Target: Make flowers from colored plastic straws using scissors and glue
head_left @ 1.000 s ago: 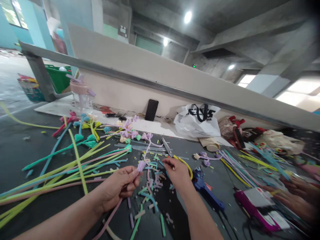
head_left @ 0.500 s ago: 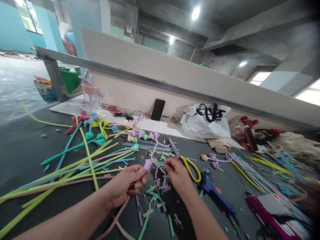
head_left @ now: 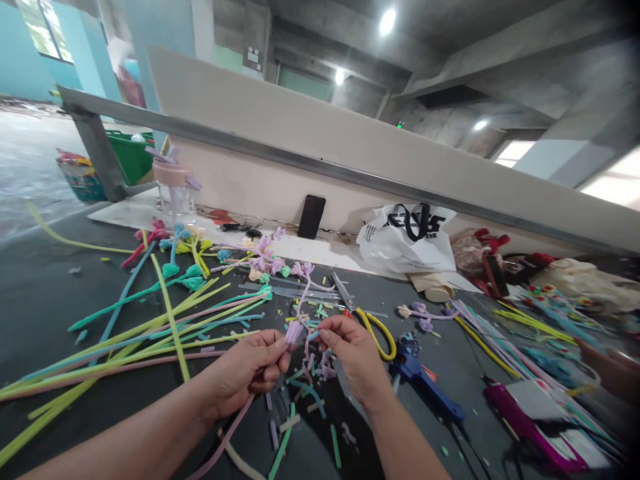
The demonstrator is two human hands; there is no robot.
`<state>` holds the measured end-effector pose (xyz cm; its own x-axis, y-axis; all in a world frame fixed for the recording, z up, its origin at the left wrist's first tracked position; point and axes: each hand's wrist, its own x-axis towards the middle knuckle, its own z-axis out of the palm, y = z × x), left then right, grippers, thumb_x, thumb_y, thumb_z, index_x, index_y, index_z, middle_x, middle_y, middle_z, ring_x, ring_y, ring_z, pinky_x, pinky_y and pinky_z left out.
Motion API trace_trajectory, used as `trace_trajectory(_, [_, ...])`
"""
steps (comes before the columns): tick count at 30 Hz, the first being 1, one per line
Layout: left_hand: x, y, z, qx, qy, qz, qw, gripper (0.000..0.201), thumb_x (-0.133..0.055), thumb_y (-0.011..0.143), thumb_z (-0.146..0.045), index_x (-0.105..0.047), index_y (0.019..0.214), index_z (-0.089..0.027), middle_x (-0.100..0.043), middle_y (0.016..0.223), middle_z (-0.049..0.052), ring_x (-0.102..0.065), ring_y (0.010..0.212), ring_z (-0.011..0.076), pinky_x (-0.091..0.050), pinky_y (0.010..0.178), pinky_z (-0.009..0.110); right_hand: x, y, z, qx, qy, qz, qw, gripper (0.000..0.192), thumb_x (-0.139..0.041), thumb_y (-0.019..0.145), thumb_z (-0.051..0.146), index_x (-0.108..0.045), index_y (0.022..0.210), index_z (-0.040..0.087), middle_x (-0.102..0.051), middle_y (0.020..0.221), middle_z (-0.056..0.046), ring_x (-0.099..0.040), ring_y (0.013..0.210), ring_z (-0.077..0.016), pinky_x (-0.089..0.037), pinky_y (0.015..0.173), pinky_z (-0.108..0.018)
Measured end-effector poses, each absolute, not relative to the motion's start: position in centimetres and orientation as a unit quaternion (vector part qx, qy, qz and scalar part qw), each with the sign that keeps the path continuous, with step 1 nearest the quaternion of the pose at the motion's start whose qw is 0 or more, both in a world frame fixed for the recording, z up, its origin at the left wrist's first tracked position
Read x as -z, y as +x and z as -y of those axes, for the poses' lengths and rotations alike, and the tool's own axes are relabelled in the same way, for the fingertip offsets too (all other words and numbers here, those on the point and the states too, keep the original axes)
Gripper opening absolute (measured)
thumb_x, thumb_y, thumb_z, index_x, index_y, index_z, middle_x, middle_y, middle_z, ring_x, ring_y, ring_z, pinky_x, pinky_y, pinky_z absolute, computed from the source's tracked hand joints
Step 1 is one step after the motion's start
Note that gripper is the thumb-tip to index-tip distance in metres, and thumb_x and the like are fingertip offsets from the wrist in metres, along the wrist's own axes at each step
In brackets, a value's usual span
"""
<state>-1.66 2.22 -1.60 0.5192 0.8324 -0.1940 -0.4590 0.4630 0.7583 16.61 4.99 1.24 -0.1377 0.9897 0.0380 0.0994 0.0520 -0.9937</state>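
My left hand [head_left: 263, 360] is closed on a lilac chenille-stem flower [head_left: 293, 333], whose bunched tip points up past the thumb. A pink stem [head_left: 235, 427] runs down out of the same hand. My right hand [head_left: 350, 353] pinches a short light-blue piece of chenille stem [head_left: 313, 337] beside the flower, a small gap apart. Behind the hands, a branched lilac stem with a flower head [head_left: 303, 269] lies on the dark table. Scissors [head_left: 370, 327] with yellow handles lie just beyond my right hand, and a blue glue gun [head_left: 425, 380] is to its right.
Long yellow, blue and pink chenille stems [head_left: 135, 333] spread over the left side. Cut scraps [head_left: 290, 423] litter the middle. A phone [head_left: 312, 217] leans on the back panel, near a white bag [head_left: 407, 240]. A magenta device [head_left: 535, 427] lies right, near another person's hand [head_left: 605, 367].
My right hand has come up and slightly left, and a light-blue piece now shows between its fingertips. My left hand keeps hold of the flower. The whole view has shifted a little.
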Motion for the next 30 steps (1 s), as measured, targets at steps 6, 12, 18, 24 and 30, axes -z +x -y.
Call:
trace_trajectory(6, [1.4,-1.5,-1.9,-0.381,0.351,-0.296,0.802,0.022,-0.052,0.081,-0.034,-0.045,0.072,-0.015,-0.05,0.062,-0.002,-0.025,0.04,0.0006,-0.007,0.037,0.018,-1.8,16.2,-4.3,-0.36,-0.43,0.696,0.449,0.006,-0.063,0.07,0.016,-0.067,0.07,0.021,-0.059,0.077,-0.001,-0.054,0.079,-0.0157,-0.04,0.073,-0.027])
trace_trajectory(12, [1.4,-1.4,-1.7,-0.368,0.368,-0.302,0.799,0.023,-0.05,0.082,-0.034,-0.045,0.07,-0.015,-0.052,0.062,-0.002,-0.024,0.039,0.001,-0.007,0.037,0.019,-2.0,16.0,-4.2,-0.314,-0.422,0.746,0.41,0.007,-0.063,0.071,0.015,-0.067,0.07,0.02,-0.056,0.075,-0.002,-0.054,0.074,-0.0154,-0.043,0.069,-0.027])
trace_trajectory(18, [1.1,-1.3,-1.8,-0.357,0.377,-0.311,0.796,0.024,-0.051,0.082,-0.033,-0.044,0.068,-0.015,-0.051,0.059,-0.003,-0.025,0.038,0.001,-0.008,0.037,0.019,-1.8,15.9,-4.1,-0.244,-0.431,0.778,0.387,0.008,-0.061,0.074,0.015,-0.065,0.069,0.02,-0.059,0.075,-0.003,-0.055,0.079,-0.0171,-0.042,0.073,-0.03])
trace_trajectory(24, [0.8,-1.2,-1.7,-0.349,0.377,-0.319,0.797,0.024,-0.051,0.081,-0.034,-0.044,0.067,-0.016,-0.05,0.056,-0.004,-0.023,0.036,0.0006,-0.007,0.036,0.019,-1.7,15.7,-4.0,-0.221,-0.439,0.773,0.401,0.007,-0.06,0.074,0.016,-0.062,0.068,0.02,-0.058,0.074,-0.003,-0.056,0.078,-0.0175,-0.041,0.074,-0.032])
trace_trajectory(30, [0.8,-1.2,-1.7,-0.349,0.384,-0.315,0.795,0.024,-0.052,0.08,-0.036,-0.045,0.069,-0.016,-0.051,0.057,-0.004,-0.022,0.037,0.0006,-0.007,0.036,0.018,-1.6,15.4,-3.7,-0.251,-0.457,0.754,0.399,0.008,-0.058,0.072,0.014,-0.056,0.067,0.02,-0.062,0.095,-0.005,-0.056,0.093,-0.02,-0.039,0.083,-0.036])
